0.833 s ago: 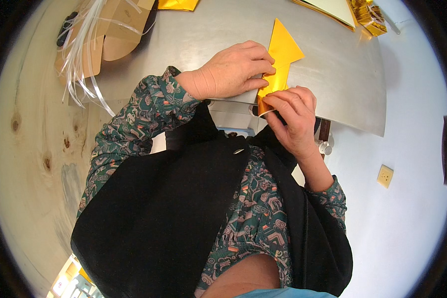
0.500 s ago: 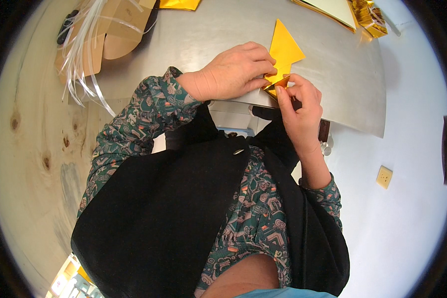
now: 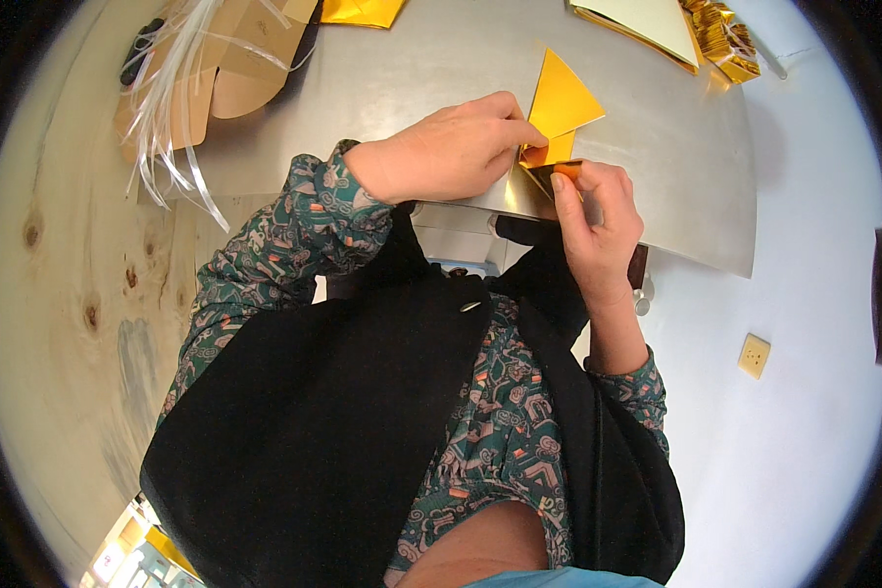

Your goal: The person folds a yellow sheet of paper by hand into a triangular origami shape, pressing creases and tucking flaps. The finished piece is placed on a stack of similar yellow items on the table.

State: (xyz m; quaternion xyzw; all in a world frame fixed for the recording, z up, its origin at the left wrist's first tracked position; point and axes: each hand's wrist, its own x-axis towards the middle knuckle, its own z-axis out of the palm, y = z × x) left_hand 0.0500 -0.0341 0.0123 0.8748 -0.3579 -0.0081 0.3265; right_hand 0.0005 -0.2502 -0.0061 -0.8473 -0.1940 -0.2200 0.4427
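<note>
Our left hand (image 3: 451, 147), curled, pins gold paper (image 3: 563, 98), upper centre; our right hand (image 3: 603, 220) pinches it. Likely light, crease-prone — hold edges.

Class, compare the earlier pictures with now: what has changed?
The right hand has brought the near end of the gold paper rightward and away from the body, bending it. The left hand stays on the paper; the cardboard box stays put.
</note>
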